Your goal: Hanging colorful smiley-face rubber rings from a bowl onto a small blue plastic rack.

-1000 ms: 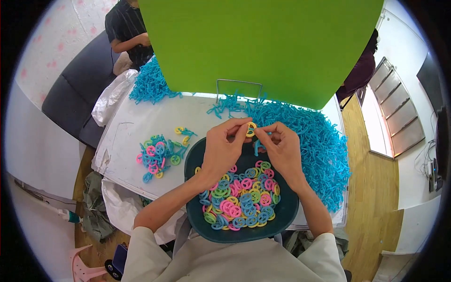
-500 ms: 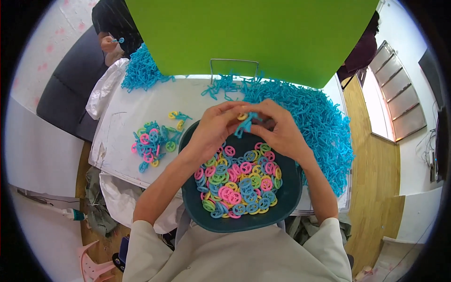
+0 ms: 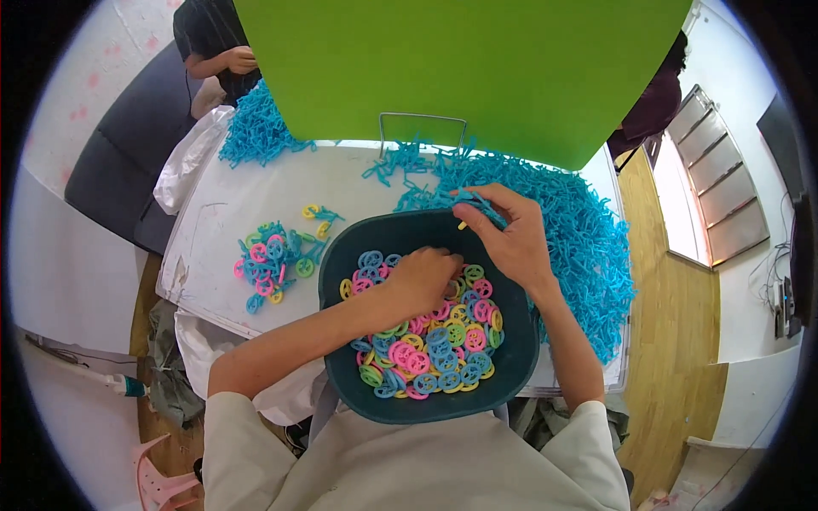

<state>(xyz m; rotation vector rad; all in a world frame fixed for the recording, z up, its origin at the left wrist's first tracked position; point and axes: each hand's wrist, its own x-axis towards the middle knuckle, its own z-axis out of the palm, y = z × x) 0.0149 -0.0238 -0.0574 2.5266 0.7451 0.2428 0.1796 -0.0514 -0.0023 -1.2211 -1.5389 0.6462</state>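
A dark green tub [image 3: 341,243] in front of me holds many small plastic wheels [image 3: 443,353] in pink, blue, yellow and green. My left hand [image 3: 426,279] reaches down into it with curled fingers among the wheels; whatever the fingertips grip is hidden. Above the tub's far right rim, my right hand [image 3: 518,234] pinches a blue plastic frame piece [image 3: 480,204] between thumb and fingers. A bit of yellow [image 3: 462,226] shows beneath the thumb, likely a wheel on that piece.
A large heap of blue frame pieces [image 3: 588,255] covers the table's right side. Left of the tub lies a small pile of frames with coloured wheels [image 3: 277,260]. A green panel [image 3: 460,77] stands across the back; beside it is another person's hand [image 3: 241,60].
My hands have parted. The left has gone down into the wheels; the right has moved slightly right with the blue piece. The co-worker's hand has shifted toward the panel.
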